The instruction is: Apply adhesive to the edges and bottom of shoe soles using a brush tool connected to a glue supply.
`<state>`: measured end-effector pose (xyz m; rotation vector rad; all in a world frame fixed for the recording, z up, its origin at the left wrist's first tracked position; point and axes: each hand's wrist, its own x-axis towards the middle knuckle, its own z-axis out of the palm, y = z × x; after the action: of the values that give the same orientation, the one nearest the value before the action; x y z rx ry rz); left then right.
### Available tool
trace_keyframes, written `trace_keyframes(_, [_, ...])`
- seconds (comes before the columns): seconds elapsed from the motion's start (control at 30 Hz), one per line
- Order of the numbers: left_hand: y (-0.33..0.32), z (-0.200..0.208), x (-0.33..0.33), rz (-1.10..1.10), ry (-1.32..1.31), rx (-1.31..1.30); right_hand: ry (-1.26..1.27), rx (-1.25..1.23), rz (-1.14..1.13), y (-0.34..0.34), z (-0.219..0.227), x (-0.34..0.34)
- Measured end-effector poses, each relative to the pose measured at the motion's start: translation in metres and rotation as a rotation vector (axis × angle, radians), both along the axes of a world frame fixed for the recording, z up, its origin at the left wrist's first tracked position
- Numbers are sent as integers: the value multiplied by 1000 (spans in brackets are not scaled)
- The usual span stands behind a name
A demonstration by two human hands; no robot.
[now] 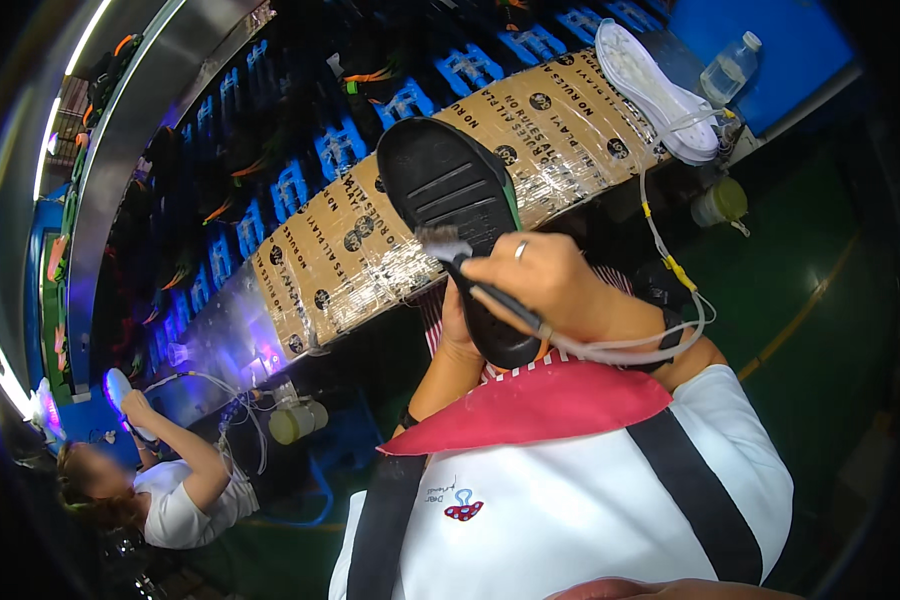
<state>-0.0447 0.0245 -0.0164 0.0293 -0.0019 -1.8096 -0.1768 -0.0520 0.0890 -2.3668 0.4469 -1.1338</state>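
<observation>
A long black shoe sole (432, 165) with slanting grooves lies slantwise over the front edge of the cardboard-covered bench, its lower end by my red apron bib. My left hand (458, 322) grips it from the side and underneath; some of its fingers are hidden. In my right hand (548, 282) is a brush (444, 243) with a dark handle, its bristles at the sole's middle. A clear tube (620, 352) runs from the brush handle past my right wrist. A green strip (513, 200) shows along the sole's right edge.
A white sole (642, 85) and a clear bottle (730, 70) stand at the far right. Beyond the cardboard bench top (345, 255) runs a line of blue racks (340, 148). A lidded jar (720, 203) hangs near the bench edge. Another person (185, 490) works at the lower left.
</observation>
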Motion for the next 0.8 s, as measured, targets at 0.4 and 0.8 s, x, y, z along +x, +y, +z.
trace_keyframes(0.4, [-3, -5, 10, 90, -194, 68, -114, 71, -54, -1, -5, 2])
trace_keyframes(0.8, [-18, 6, 19, 191, -216, 17, -111, 143, 39, 8, -14, 1])
